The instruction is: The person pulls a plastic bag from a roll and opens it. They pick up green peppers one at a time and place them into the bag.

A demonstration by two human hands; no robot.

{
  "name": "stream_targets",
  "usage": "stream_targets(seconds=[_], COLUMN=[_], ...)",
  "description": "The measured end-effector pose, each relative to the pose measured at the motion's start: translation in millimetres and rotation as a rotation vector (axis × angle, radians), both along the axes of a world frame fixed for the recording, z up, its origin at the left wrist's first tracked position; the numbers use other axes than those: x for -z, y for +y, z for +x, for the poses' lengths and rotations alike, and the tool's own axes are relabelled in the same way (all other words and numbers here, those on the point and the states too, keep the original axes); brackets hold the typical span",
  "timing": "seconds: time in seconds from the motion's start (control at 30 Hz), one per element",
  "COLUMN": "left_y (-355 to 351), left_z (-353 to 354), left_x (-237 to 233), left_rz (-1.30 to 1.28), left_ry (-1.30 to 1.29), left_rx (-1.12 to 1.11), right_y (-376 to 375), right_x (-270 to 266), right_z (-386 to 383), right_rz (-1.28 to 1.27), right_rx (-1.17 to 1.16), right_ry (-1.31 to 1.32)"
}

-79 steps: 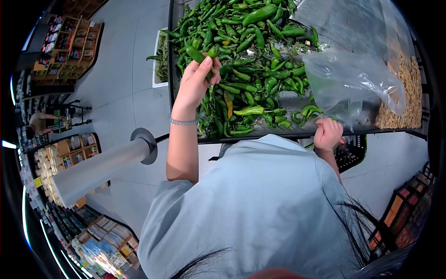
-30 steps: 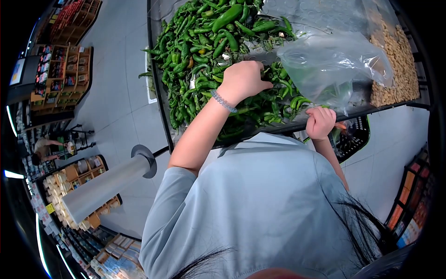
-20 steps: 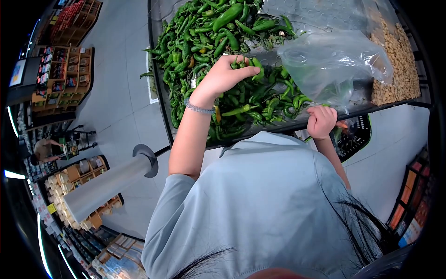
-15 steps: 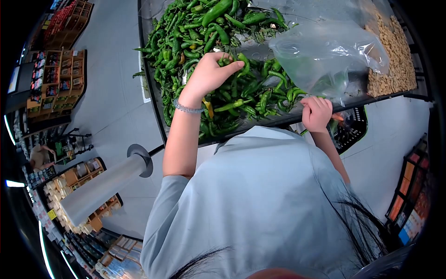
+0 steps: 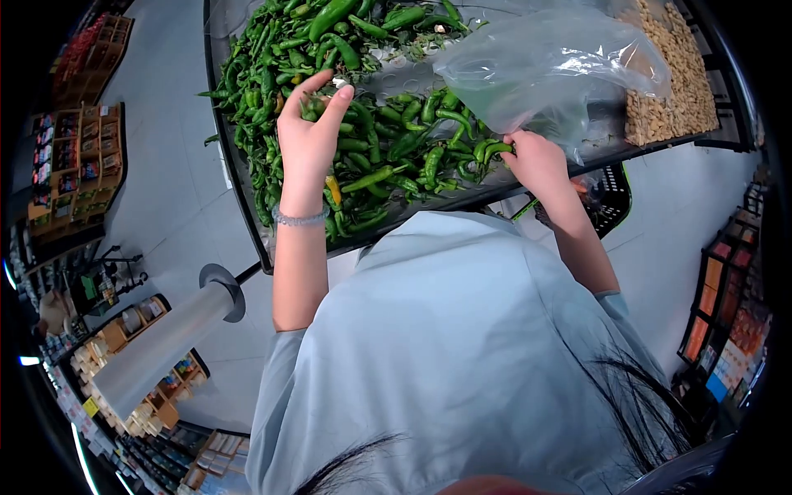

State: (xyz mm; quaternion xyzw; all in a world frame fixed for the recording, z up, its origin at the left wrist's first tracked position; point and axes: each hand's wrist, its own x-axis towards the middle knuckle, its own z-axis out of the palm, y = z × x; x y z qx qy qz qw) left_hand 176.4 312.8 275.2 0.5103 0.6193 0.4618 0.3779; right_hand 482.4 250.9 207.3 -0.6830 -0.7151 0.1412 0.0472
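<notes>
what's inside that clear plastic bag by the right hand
Faint green shows through the clear bag; folds and glare hide whether it lies inside or beneath.

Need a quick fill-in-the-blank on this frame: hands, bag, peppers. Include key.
1. Of the left hand and the right hand, the ____ one is nearer the bag.
2. The bracelet is on the ____ wrist.
3. The peppers between the hands are mostly ____ in colour.

Missing words: right; left; green
</notes>
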Motion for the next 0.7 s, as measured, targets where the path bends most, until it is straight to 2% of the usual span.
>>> stream_targets(seconds=[0.07,0.1,0.13,0.2,0.27,0.33,0.4,0.47,0.53,0.6,0.63,0.7], left_y=[0.7,-2.3,-7.1,-18.6,-26.7,-31.3,-30.3,-34.5,-41.4,-46.1,-49.4,-54.8], left_z=[0.2,1.5,8.8,21.2,47.4,70.8,75.1,75.2,73.6,64.0,61.5,54.0], left_x=[6.9,6.3,-0.1,-4.0,-12.4,1.0,11.5,25.5,27.2,30.7,24.0,29.6], left_rz=[0.342,0.401,0.398,0.257,-0.278,-0.55,-0.714,-0.804,-0.844,-0.814,-0.798,-0.71], left_ry=[0.162,0.214,0.144,0.127,-0.245,-0.624,-0.842,-1.16,-1.353,-1.354,-1.289,-1.38], left_rx=[-0.147,-0.144,-0.07,0.22,0.418,0.475,0.615,0.658,0.63,0.629,0.576,0.55], right_y=[0.9,1.2,0.5,0.2,0.8,-3.8,-4.9,-4.8,-7.8,-9.7,-9.0,-8.0], right_x=[-13.4,-23.5,-37.3,-66.4,-91.2,-97.2,-100.5,-93.6,-85.9,-64.1,-58.8,-46.5], right_z=[1.2,0.4,-1.2,-6.4,-15.5,-26.6,-36.7,-45.2,-42.6,-39.4,-35.2,-26.7], right_rz=[-0.032,-0.04,-0.047,-0.087,-0.148,-0.049,0.081,0.257,0.25,0.296,0.174,-0.016], right_rx=[-0.037,-0.021,-0.005,-0.012,-0.059,-0.203,-0.35,-0.361,-0.198,-0.061,-0.004,0.028], right_ry=[0.002,0.002,0.002,0.041,0.119,0.272,0.422,0.557,0.69,0.875,0.791,0.517])
